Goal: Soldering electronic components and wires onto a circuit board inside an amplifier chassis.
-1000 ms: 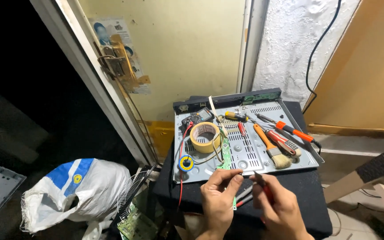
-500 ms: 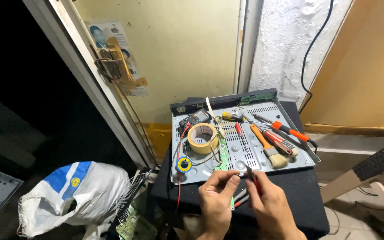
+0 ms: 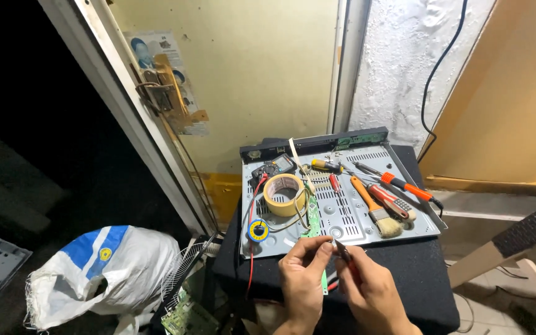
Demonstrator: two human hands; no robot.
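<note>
My left hand [image 3: 302, 282] pinches a small part between thumb and fingertips at the front edge of a grey perforated metal chassis [image 3: 348, 214]. My right hand [image 3: 372, 294] grips a slim dark-tipped tool with a red handle [image 3: 342, 251], and its tip touches that part. A narrow green circuit board [image 3: 310, 220] lies on the chassis just beyond my fingers and runs down between my hands. The part itself is too small to make out.
On the chassis lie a yellow tape roll [image 3: 283, 193], a multimeter [image 3: 274, 169], a small solder reel [image 3: 258, 231], screwdrivers [image 3: 404, 184] and an orange-handled brush [image 3: 376, 214]. The chassis rests on a black stand [image 3: 423, 279]. A white and blue sack [image 3: 103, 273] sits on the floor at left.
My right hand came up from the lower right with the tool and met my left hand at the chassis front edge. The tools on the chassis have not moved.
</note>
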